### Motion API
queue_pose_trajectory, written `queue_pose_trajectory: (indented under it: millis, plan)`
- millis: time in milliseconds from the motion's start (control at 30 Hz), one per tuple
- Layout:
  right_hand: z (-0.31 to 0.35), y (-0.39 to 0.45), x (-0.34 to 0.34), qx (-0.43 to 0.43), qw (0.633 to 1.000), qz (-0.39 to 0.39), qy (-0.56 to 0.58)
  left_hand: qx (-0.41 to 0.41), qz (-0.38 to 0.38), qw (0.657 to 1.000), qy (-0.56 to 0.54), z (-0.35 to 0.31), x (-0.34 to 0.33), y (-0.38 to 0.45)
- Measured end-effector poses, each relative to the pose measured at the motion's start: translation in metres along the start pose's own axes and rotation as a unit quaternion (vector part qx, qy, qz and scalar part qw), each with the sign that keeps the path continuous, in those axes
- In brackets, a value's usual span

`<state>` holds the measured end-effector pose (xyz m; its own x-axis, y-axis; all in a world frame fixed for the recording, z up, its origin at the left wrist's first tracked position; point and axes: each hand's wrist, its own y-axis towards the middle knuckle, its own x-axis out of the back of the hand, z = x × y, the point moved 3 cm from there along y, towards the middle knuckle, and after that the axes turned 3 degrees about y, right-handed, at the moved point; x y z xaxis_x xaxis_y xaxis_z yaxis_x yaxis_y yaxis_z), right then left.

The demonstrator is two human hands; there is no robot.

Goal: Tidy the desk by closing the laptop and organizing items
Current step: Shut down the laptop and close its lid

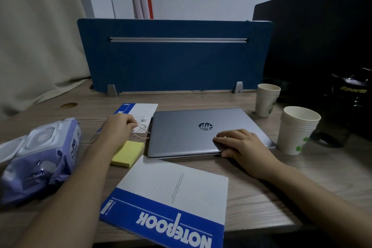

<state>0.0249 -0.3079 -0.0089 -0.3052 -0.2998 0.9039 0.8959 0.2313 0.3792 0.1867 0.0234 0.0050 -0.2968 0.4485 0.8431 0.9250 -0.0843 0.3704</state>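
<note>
From the head camera, two stacks of paper cups stand at the right of the counter [261,197]: a near stack [298,131] just beside the laptop's right edge and a far stack [266,99] behind it. Both top cups look empty and carry green marks low on their sides. At the left lies a purple pack of wet wipes [38,159], its white flip lid open; its print is too blurred to read.

The grey laptop [201,133] lies closed in the middle of the counter, an "hp" logo on its lid. The right hand [239,144] rests flat on the lid's near right corner, thumb at the front edge, grip loose. The left hand [118,129] is curled around a white earphone cable [141,129] that lies on a blue and white notebook [141,111]. A yellow sticky-note pad [128,154] sits below that hand. A nearer notebook [169,203] reads "NOTEBOOK". A dark bottle [350,94] at far right reads "Sports".
</note>
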Motion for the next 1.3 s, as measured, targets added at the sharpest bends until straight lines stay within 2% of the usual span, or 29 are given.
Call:
queue_pose_trajectory:
  millis: [133,200,333,433,633,900,1300]
  plan:
    - [0.001,0.000,0.001,-0.009,1.000,0.002,0.001,0.064,-0.086,0.994,0.024,0.018,0.014,0.005]
    - [0.001,0.000,0.001,-0.009,1.000,0.002,-0.001,0.065,-0.113,0.991,0.024,0.028,0.018,0.006]
    - [0.002,0.001,0.000,-0.004,1.000,0.001,-0.014,0.040,-0.086,0.995,0.031,0.015,0.011,0.005]
    - [0.001,0.001,-0.002,-0.004,1.000,-0.004,-0.021,-0.034,-0.073,0.996,0.033,-0.006,0.008,0.003]
    - [-0.004,0.017,-0.013,-0.018,0.999,-0.024,-0.017,-0.119,-0.025,0.992,-0.038,-0.026,0.002,-0.001]
    - [-0.008,0.052,-0.029,-0.046,0.997,-0.036,-0.045,-0.113,0.013,0.989,-0.095,-0.029,-0.005,-0.006]
    - [-0.040,0.120,-0.050,-0.093,0.994,-0.038,-0.040,-0.132,0.065,0.988,-0.057,-0.030,-0.025,0.005]
